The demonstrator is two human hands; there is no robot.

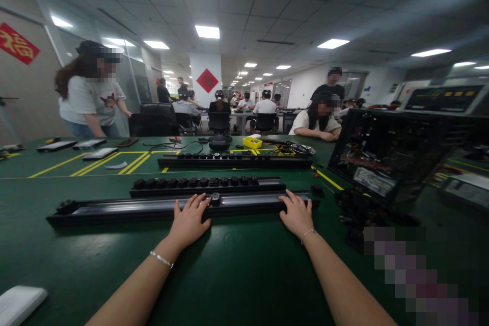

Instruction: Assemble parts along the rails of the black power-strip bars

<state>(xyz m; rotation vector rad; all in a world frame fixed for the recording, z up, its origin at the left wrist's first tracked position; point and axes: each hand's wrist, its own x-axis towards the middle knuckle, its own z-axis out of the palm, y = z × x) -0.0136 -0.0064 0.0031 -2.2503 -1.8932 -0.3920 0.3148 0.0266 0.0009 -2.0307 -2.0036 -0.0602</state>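
Note:
A long black channel rail [126, 209] with a shiny inner groove lies across the green table. My left hand [190, 219] rests on it left of its middle, fingers spread. A small black block [216, 199] sits in the groove just right of those fingers. Near the rail's right end lies my right hand [297, 214], fingers apart and touching the rail. More small black blocks [64, 206] sit at the rail's left end. Directly behind, a second black rail [267, 187] carries a row of several black blocks [183, 182].
A third rail [233, 162] lies farther back, near a yellow tray [252, 142]. At right stand an open computer case [385, 163] and a pile of dark parts [355, 214]. A white object [21, 305] is at front left. People sit and stand beyond the table.

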